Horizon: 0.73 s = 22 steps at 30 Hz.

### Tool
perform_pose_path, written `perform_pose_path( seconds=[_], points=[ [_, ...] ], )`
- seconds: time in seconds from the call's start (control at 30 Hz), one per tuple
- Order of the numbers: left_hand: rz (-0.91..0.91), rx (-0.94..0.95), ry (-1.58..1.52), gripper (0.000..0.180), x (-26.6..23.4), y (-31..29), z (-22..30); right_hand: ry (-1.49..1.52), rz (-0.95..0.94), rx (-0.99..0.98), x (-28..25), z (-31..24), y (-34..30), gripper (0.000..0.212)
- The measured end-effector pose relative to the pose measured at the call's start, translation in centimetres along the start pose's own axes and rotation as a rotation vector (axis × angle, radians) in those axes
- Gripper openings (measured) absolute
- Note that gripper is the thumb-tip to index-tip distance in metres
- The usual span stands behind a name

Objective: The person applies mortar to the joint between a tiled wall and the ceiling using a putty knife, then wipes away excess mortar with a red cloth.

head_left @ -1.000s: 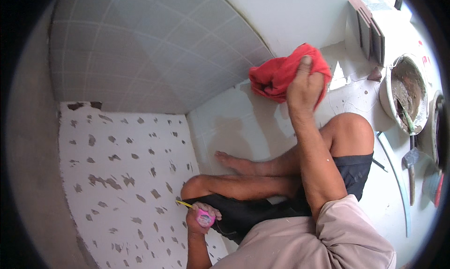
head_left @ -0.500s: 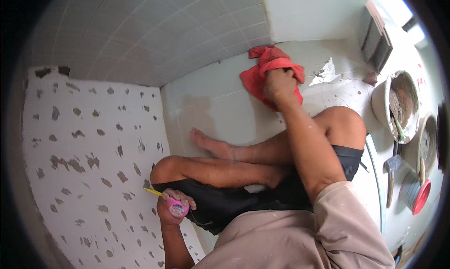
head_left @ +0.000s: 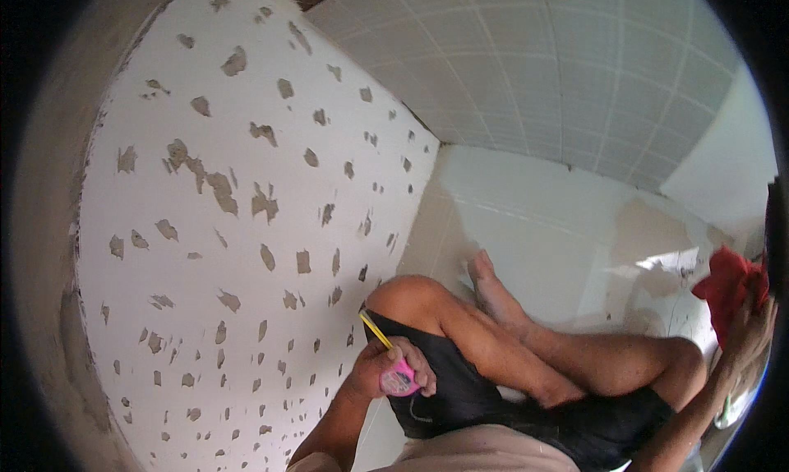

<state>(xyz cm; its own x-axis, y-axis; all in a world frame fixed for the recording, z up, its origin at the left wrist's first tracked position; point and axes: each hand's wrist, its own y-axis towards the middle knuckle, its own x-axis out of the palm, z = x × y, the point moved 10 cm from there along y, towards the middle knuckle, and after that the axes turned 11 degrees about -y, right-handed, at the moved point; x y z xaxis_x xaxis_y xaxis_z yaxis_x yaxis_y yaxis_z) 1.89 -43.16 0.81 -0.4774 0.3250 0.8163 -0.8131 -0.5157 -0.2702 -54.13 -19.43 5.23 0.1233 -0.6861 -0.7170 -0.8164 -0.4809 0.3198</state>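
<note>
My left hand (head_left: pixel 386 368) is closed round a pink tape measure (head_left: pixel 399 379), held beside my left knee. A short length of yellow tape (head_left: pixel 376 328) sticks out of it toward the pitted wall. Far to the right, my right hand (head_left: pixel 749 328) grips a bunched red cloth (head_left: pixel 727 291). That hand is beyond my right knee, close to the picture's rim, and its fingers are partly hidden by the cloth. Whether the cloth touches anything there I cannot tell.
On my left stands a white wall (head_left: pixel 193 242) with many grey chipped spots. A grey tiled wall (head_left: pixel 526 69) rises ahead. I sit on a pale tiled floor (head_left: pixel 526 217) with brownish patches, my legs (head_left: pixel 526 340) folded before me.
My view has turned left, showing more of the pitted wall. My right hand has carried the red cloth rightward, past my right knee. The left hand still holds the tape measure.
</note>
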Motion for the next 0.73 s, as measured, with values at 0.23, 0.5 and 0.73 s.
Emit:
perform_pose_path(
  seconds=[0.23, 0.5, 0.73],
  points=[
    [0.008, 0.008, -0.013, 0.043, 0.8, -0.5, -0.1, -0.490, -0.266, 0.040, 8.3, 6.5, -2.1, 0.048],
    [0.133, -0.007, -0.314, 0.040, 5.3, 10.4, -6.1, 0.071, -0.343, -0.304, 11.3, -11.1, -7.7, 0.045],
    [0.077, 0.146, 0.114, 0.031, 9.3, 21.7, -5.5, 0.226, -0.429, -0.327, 16.4, -26.8, -12.1, 0.086]
  ],
)
